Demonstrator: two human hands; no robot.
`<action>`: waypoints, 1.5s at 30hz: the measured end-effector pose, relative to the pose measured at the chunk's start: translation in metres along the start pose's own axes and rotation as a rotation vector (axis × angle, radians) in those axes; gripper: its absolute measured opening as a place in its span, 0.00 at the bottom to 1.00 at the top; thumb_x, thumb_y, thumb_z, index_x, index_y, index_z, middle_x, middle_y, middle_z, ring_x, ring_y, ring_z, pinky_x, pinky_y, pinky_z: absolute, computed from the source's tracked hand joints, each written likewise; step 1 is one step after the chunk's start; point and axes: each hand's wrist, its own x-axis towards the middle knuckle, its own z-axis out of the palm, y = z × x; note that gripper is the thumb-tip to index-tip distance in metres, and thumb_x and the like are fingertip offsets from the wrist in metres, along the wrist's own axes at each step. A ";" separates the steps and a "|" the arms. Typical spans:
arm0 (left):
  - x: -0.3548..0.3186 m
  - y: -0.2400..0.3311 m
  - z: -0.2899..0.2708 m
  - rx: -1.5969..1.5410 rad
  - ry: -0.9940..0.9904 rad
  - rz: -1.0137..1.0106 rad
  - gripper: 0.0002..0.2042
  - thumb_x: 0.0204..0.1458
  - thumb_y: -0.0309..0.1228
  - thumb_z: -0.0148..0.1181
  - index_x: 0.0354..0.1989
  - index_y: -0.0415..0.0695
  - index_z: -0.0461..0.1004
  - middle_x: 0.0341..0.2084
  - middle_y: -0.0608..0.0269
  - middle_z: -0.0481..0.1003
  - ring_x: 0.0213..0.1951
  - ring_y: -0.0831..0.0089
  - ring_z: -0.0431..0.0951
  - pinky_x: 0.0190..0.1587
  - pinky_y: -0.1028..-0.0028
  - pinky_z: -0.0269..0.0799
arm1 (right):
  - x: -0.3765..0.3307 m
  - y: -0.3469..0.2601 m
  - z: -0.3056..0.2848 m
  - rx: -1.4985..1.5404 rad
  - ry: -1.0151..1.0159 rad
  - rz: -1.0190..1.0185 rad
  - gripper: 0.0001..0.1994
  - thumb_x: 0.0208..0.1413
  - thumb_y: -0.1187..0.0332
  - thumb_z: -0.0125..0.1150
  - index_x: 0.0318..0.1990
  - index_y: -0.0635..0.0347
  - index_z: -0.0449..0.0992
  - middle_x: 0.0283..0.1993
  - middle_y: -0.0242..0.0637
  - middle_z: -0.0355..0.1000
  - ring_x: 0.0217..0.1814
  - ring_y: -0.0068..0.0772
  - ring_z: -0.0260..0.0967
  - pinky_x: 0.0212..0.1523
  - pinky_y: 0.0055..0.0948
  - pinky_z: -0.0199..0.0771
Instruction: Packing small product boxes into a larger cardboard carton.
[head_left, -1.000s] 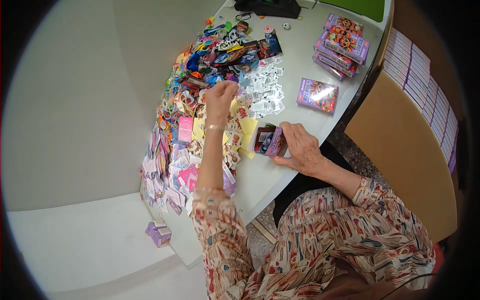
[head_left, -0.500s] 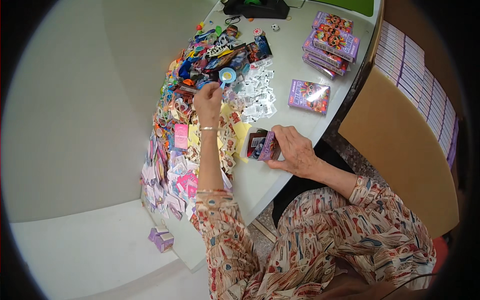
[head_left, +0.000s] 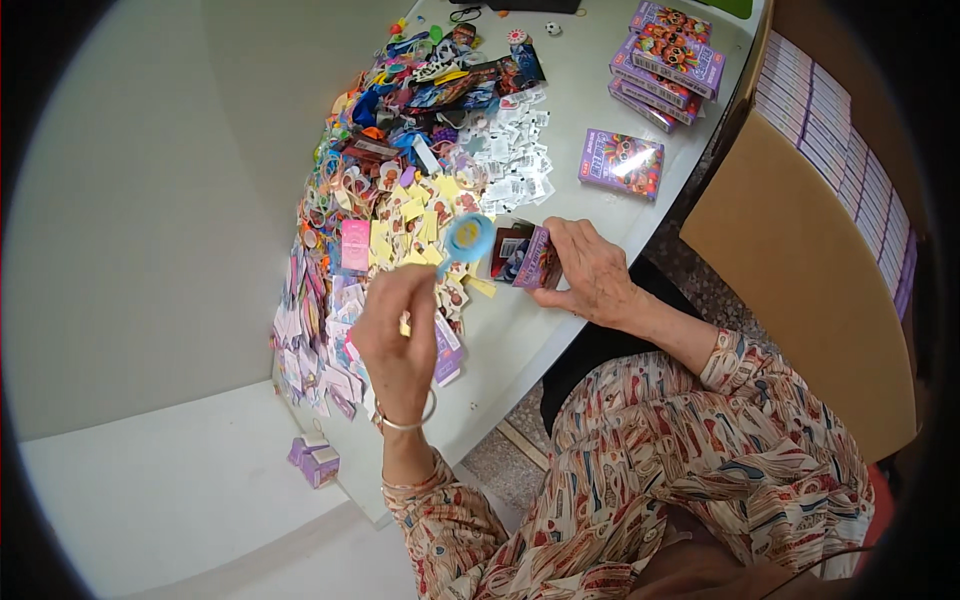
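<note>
My left hand (head_left: 393, 335) is closed on the thin handle of a small light-blue toy with a round head (head_left: 469, 238), slightly smeared by motion. The head has a yellowish middle and hangs just left of an open purple box (head_left: 541, 262). My right hand (head_left: 592, 270) grips that box from its right side, thumb below and fingers above. Dark packets show inside the opening, which faces left. Beneath my left hand spread yellow-backed cards (head_left: 412, 215) with printed figures, and a pink card packet (head_left: 355, 245) lies beside them.
Heaped trinkets (head_left: 375, 105) run along the wall side of the table, next to white sachets (head_left: 515, 150). One purple box (head_left: 621, 163) lies right of these, below a stack of boxes (head_left: 670, 65). A carton (head_left: 800, 270) packed with boxes stands at the right. A small purple box (head_left: 315, 462) sits lower left.
My left hand has come back from the trinket heap toward me, bringing the blue toy close to the open box. My right hand still holds the box.
</note>
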 end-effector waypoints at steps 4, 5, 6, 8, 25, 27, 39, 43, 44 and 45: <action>-0.008 0.013 -0.001 0.177 -0.112 0.134 0.13 0.43 0.13 0.58 0.38 0.38 0.74 0.31 0.57 0.74 0.32 0.60 0.74 0.35 0.68 0.70 | 0.000 0.000 0.000 0.001 -0.001 -0.001 0.41 0.33 0.58 0.73 0.55 0.69 0.59 0.43 0.45 0.66 0.44 0.43 0.66 0.41 0.34 0.73; -0.008 0.018 0.000 0.230 -0.124 0.135 0.14 0.41 0.13 0.57 0.38 0.38 0.75 0.32 0.57 0.73 0.35 0.60 0.73 0.36 0.67 0.70 | 0.001 -0.001 0.000 0.001 -0.002 -0.004 0.41 0.33 0.58 0.73 0.55 0.69 0.59 0.43 0.45 0.66 0.44 0.43 0.66 0.41 0.34 0.73; -0.006 0.022 0.001 0.231 -0.122 0.134 0.14 0.41 0.13 0.57 0.38 0.38 0.75 0.32 0.57 0.73 0.35 0.60 0.73 0.36 0.67 0.70 | 0.001 -0.002 -0.001 0.003 -0.010 0.000 0.41 0.34 0.58 0.73 0.55 0.69 0.59 0.43 0.45 0.66 0.44 0.43 0.66 0.41 0.34 0.73; -0.002 0.027 0.006 0.327 -0.184 0.235 0.10 0.41 0.15 0.56 0.34 0.39 0.74 0.30 0.57 0.71 0.34 0.60 0.71 0.35 0.65 0.69 | 0.001 -0.003 -0.003 0.003 -0.019 0.004 0.41 0.34 0.58 0.73 0.56 0.69 0.59 0.43 0.45 0.66 0.44 0.43 0.66 0.41 0.34 0.73; -0.016 0.003 0.065 0.367 0.055 0.241 0.13 0.45 0.21 0.63 0.42 0.41 0.76 0.42 0.55 0.72 0.44 0.58 0.70 0.46 0.65 0.63 | 0.004 -0.002 -0.005 0.089 -0.014 0.006 0.46 0.36 0.62 0.75 0.62 0.65 0.54 0.45 0.45 0.67 0.44 0.45 0.67 0.39 0.36 0.74; -0.019 -0.007 0.073 0.068 0.063 0.099 0.12 0.47 0.19 0.61 0.41 0.40 0.76 0.41 0.53 0.71 0.42 0.58 0.72 0.45 0.66 0.66 | 0.004 -0.001 -0.005 0.090 -0.019 -0.012 0.48 0.35 0.61 0.75 0.63 0.64 0.52 0.46 0.45 0.66 0.44 0.45 0.67 0.38 0.37 0.74; -0.017 0.000 0.079 -0.132 -0.092 -0.083 0.08 0.49 0.17 0.56 0.38 0.36 0.75 0.36 0.51 0.74 0.35 0.57 0.76 0.36 0.68 0.70 | 0.015 0.001 -0.013 0.151 -0.053 -0.121 0.47 0.35 0.65 0.74 0.64 0.60 0.51 0.53 0.47 0.63 0.51 0.50 0.67 0.45 0.41 0.73; -0.017 -0.001 0.080 -0.089 -0.083 -0.024 0.10 0.50 0.17 0.56 0.41 0.36 0.73 0.36 0.51 0.74 0.34 0.57 0.76 0.35 0.68 0.70 | 0.018 0.003 -0.012 0.165 -0.068 -0.182 0.44 0.34 0.66 0.74 0.62 0.57 0.54 0.55 0.48 0.63 0.53 0.52 0.67 0.50 0.42 0.71; -0.018 0.002 0.080 -0.118 -0.062 -0.051 0.11 0.50 0.18 0.56 0.43 0.36 0.72 0.36 0.52 0.74 0.33 0.59 0.76 0.36 0.68 0.70 | 0.020 0.002 -0.015 0.166 -0.071 -0.184 0.44 0.34 0.66 0.74 0.62 0.57 0.54 0.55 0.48 0.63 0.53 0.52 0.67 0.50 0.42 0.71; -0.019 0.004 0.079 -0.146 -0.040 -0.078 0.12 0.51 0.18 0.57 0.44 0.36 0.71 0.37 0.53 0.74 0.32 0.61 0.76 0.36 0.69 0.70 | 0.023 -0.002 -0.019 0.135 -0.150 -0.170 0.44 0.35 0.65 0.74 0.62 0.56 0.55 0.54 0.48 0.63 0.52 0.51 0.67 0.49 0.41 0.71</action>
